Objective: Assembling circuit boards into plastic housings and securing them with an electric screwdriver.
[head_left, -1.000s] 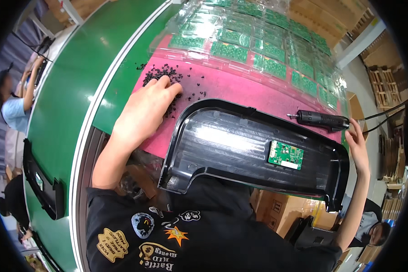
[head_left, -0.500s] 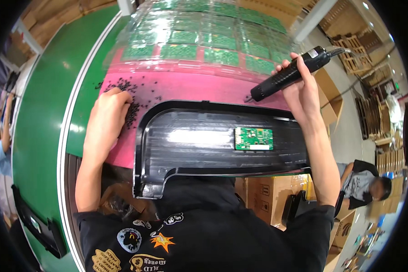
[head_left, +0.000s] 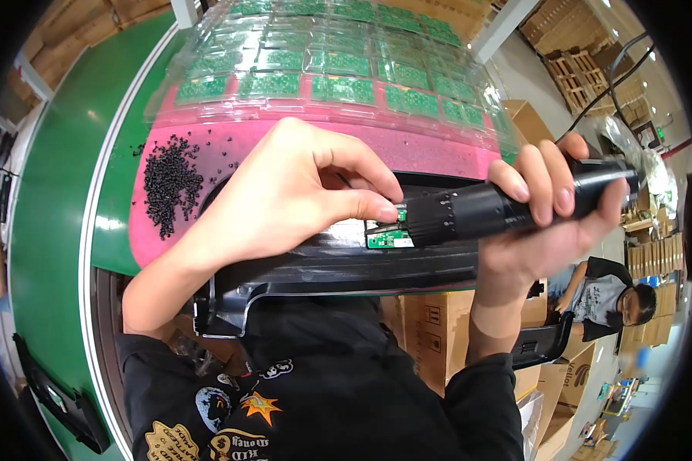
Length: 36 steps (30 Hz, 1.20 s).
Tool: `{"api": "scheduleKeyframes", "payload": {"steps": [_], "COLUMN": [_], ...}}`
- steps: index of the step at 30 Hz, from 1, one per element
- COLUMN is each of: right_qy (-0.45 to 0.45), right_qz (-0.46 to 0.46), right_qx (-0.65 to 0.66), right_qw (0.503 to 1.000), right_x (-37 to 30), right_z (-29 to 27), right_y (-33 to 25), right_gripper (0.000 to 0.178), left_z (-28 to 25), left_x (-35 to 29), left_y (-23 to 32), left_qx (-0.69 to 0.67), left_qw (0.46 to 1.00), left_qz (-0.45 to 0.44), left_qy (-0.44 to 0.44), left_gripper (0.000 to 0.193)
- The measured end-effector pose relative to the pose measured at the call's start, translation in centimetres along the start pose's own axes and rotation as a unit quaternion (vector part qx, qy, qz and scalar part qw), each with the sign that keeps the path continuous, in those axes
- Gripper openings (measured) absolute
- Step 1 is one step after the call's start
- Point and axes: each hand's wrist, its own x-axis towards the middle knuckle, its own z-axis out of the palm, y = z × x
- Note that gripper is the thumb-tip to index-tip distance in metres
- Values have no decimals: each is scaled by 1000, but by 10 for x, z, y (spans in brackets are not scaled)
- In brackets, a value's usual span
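My right hand [head_left: 542, 192] grips a black electric screwdriver [head_left: 469, 214], its bit pointing left over a small green circuit board [head_left: 390, 240]. The board lies inside a long black plastic housing [head_left: 315, 283], partly covered by the tool and my fingers. Right beside the bit, my left hand [head_left: 307, 184] has thumb and forefinger pinched together; whatever is between them is too small or hidden to make out. Small black screws [head_left: 169, 184] form a loose pile on the pink mat [head_left: 142, 230], to the left of the housing.
Clear plastic trays [head_left: 338, 91] of green boards stand behind the mat. A green conveyor belt [head_left: 69, 177] runs along the left, carrying another black housing [head_left: 61, 396]. Cardboard boxes [head_left: 438, 338] are below the work. Another person [head_left: 603, 300] sits at the right.
My left hand has left the screw pile and come right, over the board. The screwdriver has swung down and left, so its bit is now above the board instead of behind the housing.
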Motion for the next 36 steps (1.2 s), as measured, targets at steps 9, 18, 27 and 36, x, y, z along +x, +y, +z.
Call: {"api": "scheduleKeyframes", "payload": {"steps": [9,18,27,36], "right_qy": [-43,-89,-137,-237], "right_qz": [-98,-107,-59,-13], "right_qx": [-103,-137,-158,-254], "right_qw": [989,981,976,938], "right_x": [-25,-28,-24,-14], "right_z": [11,7,3,-17], "right_y": [-25,-17,-14,-23], "right_gripper": [33,38,40,47], "left_z": [8,16,19,20], "left_x": [1,-4,-5,-2], "left_y": [-16,-29,-29,-30], "left_qx": [-17,4,151,226], "left_qw": [991,992,979,954], "left_qz": [-77,-50,90,180], "left_qy": [-109,-118,-100,-79], "left_gripper": [10,13,18,15]}}
